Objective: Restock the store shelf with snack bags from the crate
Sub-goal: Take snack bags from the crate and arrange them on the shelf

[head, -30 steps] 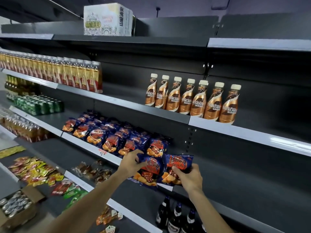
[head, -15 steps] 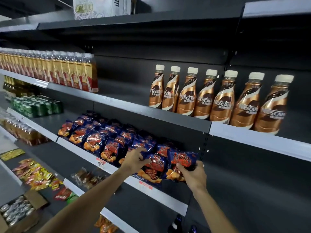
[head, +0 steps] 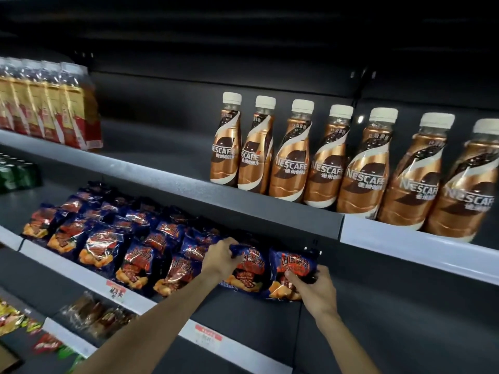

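My left hand [head: 220, 259] grips the top of a blue and red snack bag [head: 249, 268] at the right end of the snack row. Right beside it, my right hand [head: 314, 288] holds a second blue snack bag [head: 293, 265] by its lower edge. Both bags lie on the grey middle shelf [head: 243, 306], against the row of several like snack bags [head: 108, 244] to the left. The crate is not in view.
Brown coffee bottles [head: 324, 163] stand in a row on the shelf above, close over my hands. Yellow drink bottles [head: 51, 109] stand at upper left. Green cans [head: 16, 174] sit far left. Other wrapped snacks [head: 97, 317] lie on the lower shelf. Dark shelf extends right of the bags.
Both hands have carried the two bags deeper onto the middle shelf, to the end of the row. The view has moved closer to the shelves.
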A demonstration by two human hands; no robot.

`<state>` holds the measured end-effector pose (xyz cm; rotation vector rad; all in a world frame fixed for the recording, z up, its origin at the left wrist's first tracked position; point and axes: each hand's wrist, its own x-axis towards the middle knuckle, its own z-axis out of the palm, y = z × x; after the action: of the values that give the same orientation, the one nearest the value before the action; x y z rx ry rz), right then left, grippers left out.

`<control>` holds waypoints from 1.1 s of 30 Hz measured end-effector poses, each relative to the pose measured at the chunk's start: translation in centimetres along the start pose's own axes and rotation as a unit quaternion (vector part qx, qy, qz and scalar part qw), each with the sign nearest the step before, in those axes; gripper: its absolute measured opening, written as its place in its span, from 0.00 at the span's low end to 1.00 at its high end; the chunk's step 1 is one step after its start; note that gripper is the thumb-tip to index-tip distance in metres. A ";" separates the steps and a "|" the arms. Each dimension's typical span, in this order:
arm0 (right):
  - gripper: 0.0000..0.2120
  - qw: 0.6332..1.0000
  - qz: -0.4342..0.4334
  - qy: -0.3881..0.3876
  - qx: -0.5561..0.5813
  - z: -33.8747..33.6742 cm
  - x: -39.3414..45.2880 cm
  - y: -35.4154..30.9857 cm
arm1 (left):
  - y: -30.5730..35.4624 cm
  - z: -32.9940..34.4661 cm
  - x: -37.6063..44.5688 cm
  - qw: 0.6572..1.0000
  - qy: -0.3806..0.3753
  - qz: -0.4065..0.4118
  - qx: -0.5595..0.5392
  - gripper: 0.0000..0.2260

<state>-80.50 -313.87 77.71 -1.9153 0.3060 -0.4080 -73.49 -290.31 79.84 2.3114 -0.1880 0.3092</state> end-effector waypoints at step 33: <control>0.28 0.988 0.066 0.131 -0.046 12.2 -4.4 -2.3 | -4.9 -3.6 4.1 0.955 -0.199 0.221 0.008 0.12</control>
<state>-79.32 -301.06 75.06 -1.9197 0.6308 -0.5651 -69.05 -284.48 79.93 2.3081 -0.9138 0.0567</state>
